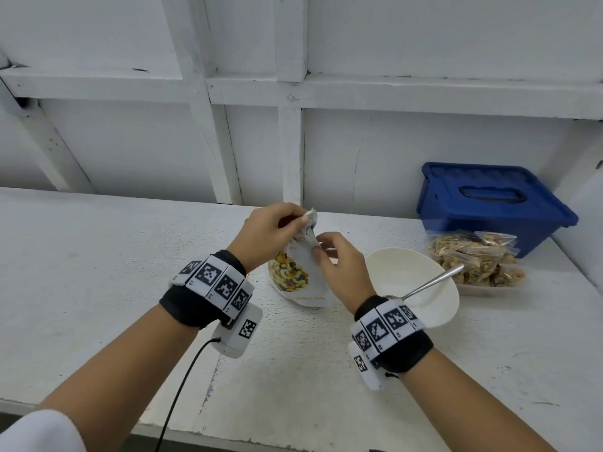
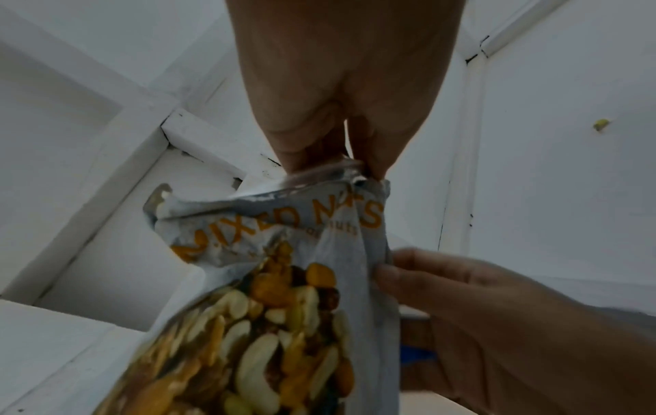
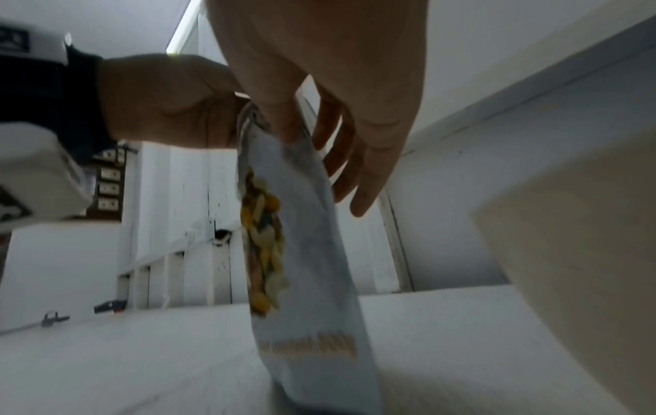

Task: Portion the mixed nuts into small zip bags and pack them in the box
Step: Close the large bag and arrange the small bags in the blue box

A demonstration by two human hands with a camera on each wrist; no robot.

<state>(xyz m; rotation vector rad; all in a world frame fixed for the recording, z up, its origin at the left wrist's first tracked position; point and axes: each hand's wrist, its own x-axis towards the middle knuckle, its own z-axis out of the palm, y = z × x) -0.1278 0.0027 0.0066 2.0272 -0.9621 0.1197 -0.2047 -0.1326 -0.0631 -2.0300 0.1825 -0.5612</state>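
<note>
A white mixed-nuts pouch stands on the table, its printed front toward me. My left hand pinches the pouch's top corner from above. My right hand pinches the pouch's right edge a little lower, thumb on the front and fingers behind. Both hands are close together over the pouch. Right of it sits a white bowl with a metal spoon leaning in it. Several filled zip bags lie in front of a blue lidded box.
The white table runs along a white panelled wall. The box stands in the back right corner against a side wall. A black cable hangs from my left wrist camera over the table's front edge.
</note>
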